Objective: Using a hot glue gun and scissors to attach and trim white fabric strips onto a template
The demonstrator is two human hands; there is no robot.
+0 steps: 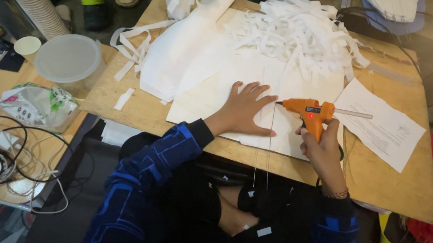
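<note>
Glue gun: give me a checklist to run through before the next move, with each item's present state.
1. Glue gun held firmly: ok, the right hand wraps its handle.
2. Nozzle aimed at the paper: ok, it points left over the white sheet, toward the left hand.
3. Sheet pinned down: ok, the left hand lies flat on it.
4. Fingers away from the nozzle: not ok, the left fingertips sit close to the tip.
5. Glue stick loaded: ok, a stick juts from the back.
6. Gun hot: cannot tell; a red light shows on its body.
</note>
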